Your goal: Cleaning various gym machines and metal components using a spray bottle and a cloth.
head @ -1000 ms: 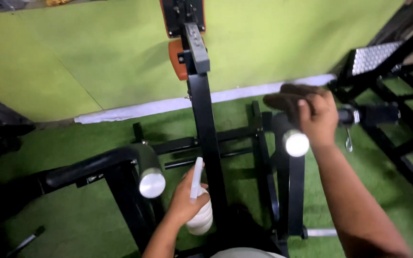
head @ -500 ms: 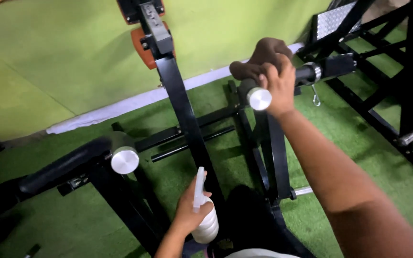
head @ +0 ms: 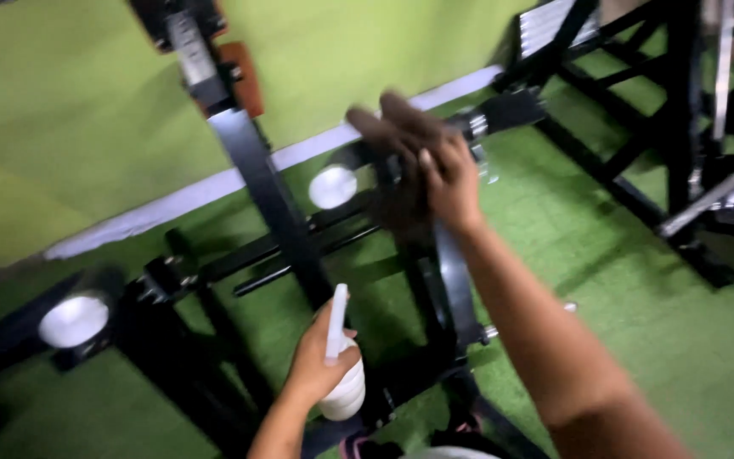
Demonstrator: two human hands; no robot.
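Head view, looking down; frame motion-blurred. Left hand [head: 318, 361] low centre, fingers closed round a white plastic spray bottle [head: 341, 387], nozzle pointing up, bottle body ribbed and held upright just beside the central black steel upright [head: 269, 200] of a gym machine. Right hand [head: 445, 183] reaches forward, arm extended, and grips a dark brown cloth [head: 397, 170] pressed against the machine's right black horizontal bar [head: 358, 178]; the cloth covers the bar just behind its round silver end cap [head: 333, 187]. Blur prevents telling how tightly the fingers clamp the bar itself.

A second round silver end cap [head: 73, 321] sits on the left bar, well apart from both hands. An orange pad [head: 244, 76] is fixed near the top of the upright. Green artificial turf [head: 639, 280] covers the floor; a lime-green wall [head: 61, 127] with a white skirting strip [head: 155, 212] runs behind. Another black steel frame [head: 639, 127] stands at right.
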